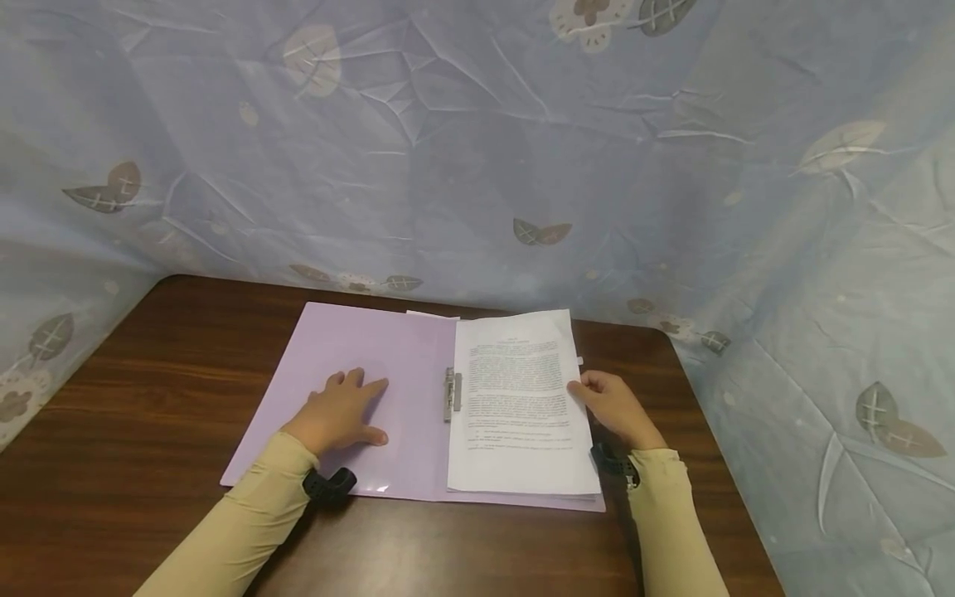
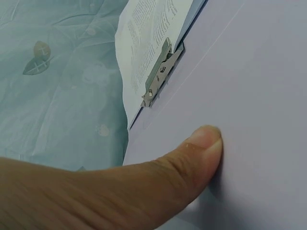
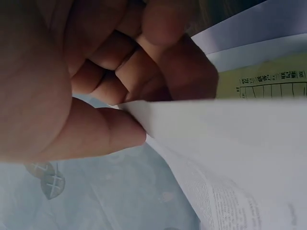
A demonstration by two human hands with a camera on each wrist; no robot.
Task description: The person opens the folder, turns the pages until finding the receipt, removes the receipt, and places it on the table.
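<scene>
A light purple folder [image 1: 403,448] lies spread on the table, with a metal clip [image 1: 449,395] near its fold. Printed white paper [image 1: 522,464] covers the folder's right half, its left edge at the clip. My left hand [image 1: 336,417] rests on the bare left cover, fingers and thumb spread; its thumb [image 2: 192,158] shows close up in the left wrist view. At the paper's right edge, my right hand [image 1: 615,408] pinches the sheet between thumb and curled fingers. In the right wrist view the pinched paper [image 3: 230,124] stands raised above a yellow sheet [image 3: 268,79] with a printed table.
The folder sits on a dark brown wooden table [image 1: 149,398], close to its back edge. A pale blue cloth [image 1: 462,166] with leaf patterns hangs behind and along the sides. A small white tab [image 1: 579,361] sticks out beside the paper.
</scene>
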